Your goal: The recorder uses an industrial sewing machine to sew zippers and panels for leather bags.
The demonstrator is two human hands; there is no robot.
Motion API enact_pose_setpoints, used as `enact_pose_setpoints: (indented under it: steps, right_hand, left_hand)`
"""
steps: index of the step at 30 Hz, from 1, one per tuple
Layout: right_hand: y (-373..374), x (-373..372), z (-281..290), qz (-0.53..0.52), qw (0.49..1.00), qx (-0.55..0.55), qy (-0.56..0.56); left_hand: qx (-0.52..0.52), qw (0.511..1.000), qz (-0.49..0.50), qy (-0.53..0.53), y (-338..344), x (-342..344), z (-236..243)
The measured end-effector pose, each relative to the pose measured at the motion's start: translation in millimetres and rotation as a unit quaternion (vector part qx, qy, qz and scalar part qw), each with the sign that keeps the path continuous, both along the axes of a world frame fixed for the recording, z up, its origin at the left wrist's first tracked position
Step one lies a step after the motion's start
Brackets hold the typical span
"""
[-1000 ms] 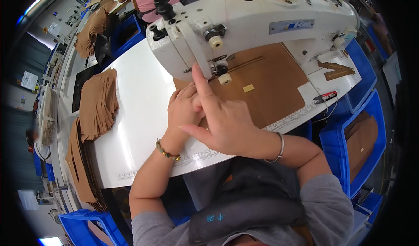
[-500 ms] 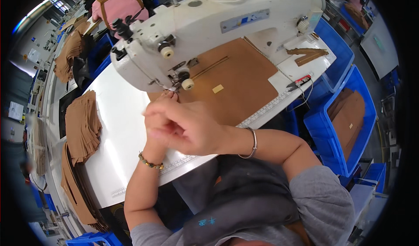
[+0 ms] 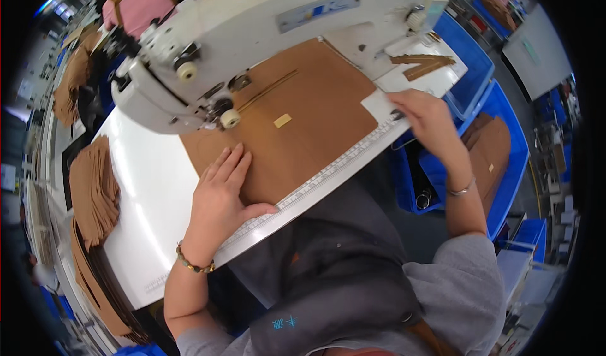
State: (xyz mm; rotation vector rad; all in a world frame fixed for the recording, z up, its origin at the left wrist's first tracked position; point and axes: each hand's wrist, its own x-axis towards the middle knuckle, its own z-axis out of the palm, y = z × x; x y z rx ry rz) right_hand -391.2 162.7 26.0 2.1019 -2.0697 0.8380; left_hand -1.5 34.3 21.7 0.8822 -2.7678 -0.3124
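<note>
A brown fabric panel [image 3: 322, 103] with a small yellow label [image 3: 282, 120] and a narrow slit lies flat under the head of a white sewing machine [image 3: 221, 28]. My left hand [image 3: 221, 189] is open, its fingers spread flat on the panel's near left part, thumb toward the printed ruler strip [image 3: 328, 172]. At the right end of the table my right hand [image 3: 426, 119] closes over the thread snips [image 3: 396, 113]. Only their dark tip shows; the fingers cover the rest.
Brown strips [image 3: 421, 64] lie right of the machine. A blue bin [image 3: 514, 166] with brown pieces stands beyond my right arm. Stacked brown pieces [image 3: 93, 192] sit at the table's left. A person in pink [image 3: 142, 5] works behind the machine.
My hands were crossed near the needle and are now apart. The right one has swung right onto the snips; the left has opened flat on the panel. The whole view has shifted a little.
</note>
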Motion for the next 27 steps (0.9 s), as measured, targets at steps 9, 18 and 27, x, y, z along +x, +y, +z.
enact_pose_setpoints:
  steps: [9, 18, 27]
  right_hand:
    - [17.5, -63.7, -39.4, -0.087, 0.996, -0.018, -0.014]
    - [-24.8, -20.7, 17.3, -0.038, 0.985, -0.042, -0.165]
    - [-105.1, 114.6, -1.7, 0.289, 0.951, 0.024, 0.109]
  left_hand:
    - [-0.155, 0.986, 0.034, -0.048, 0.9, -7.8, -16.3]
    - [-0.119, 0.992, 0.014, -0.029, 92.4, 13.7, -9.2]
    - [-0.13, 0.99, 0.054, 0.01, 131.9, 17.9, -31.1]
